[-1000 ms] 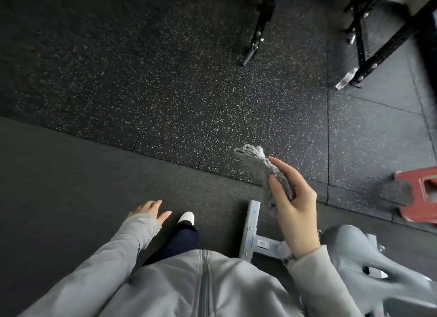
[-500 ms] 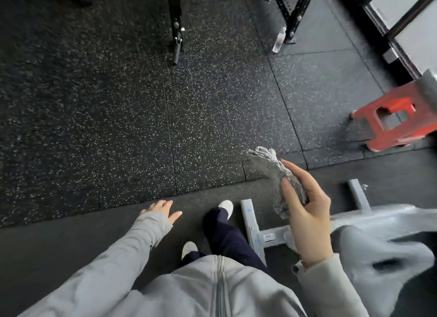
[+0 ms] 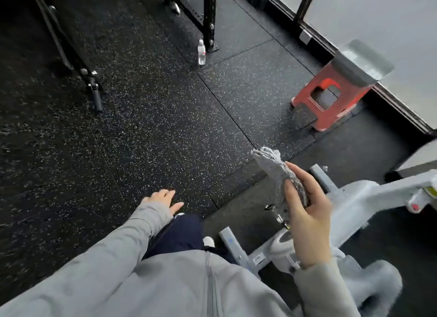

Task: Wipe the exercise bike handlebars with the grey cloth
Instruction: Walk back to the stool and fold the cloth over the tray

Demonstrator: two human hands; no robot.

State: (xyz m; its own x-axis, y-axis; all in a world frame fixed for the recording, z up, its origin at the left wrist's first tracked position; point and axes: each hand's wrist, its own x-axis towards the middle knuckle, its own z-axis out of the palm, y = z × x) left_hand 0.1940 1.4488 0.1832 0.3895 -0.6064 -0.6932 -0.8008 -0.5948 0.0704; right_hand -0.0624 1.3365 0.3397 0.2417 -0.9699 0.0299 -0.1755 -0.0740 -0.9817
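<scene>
My right hand (image 3: 307, 219) is closed around a folded grey cloth (image 3: 272, 163), whose free end sticks up and to the left above my fingers. Below and to the right of that hand stands the light grey exercise bike (image 3: 359, 198), with its frame, a floor stabiliser bar (image 3: 236, 248) and a padded part (image 3: 373, 283) at the lower right. The handlebars are not in view. My left hand (image 3: 163, 199) hangs at my side, fingers apart and holding nothing, out of a grey sleeve.
A red plastic stool (image 3: 331, 97) stands at the right near a window wall. A clear bottle (image 3: 201, 52) stands on the speckled rubber floor (image 3: 153, 127) by a black rack post (image 3: 210, 19). More black equipment legs (image 3: 94, 92) are at the upper left.
The view has swung to the right, bringing the stool, the window wall and more of the bike frame into sight. My right hand keeps the cloth; my left hand stays low at my side.
</scene>
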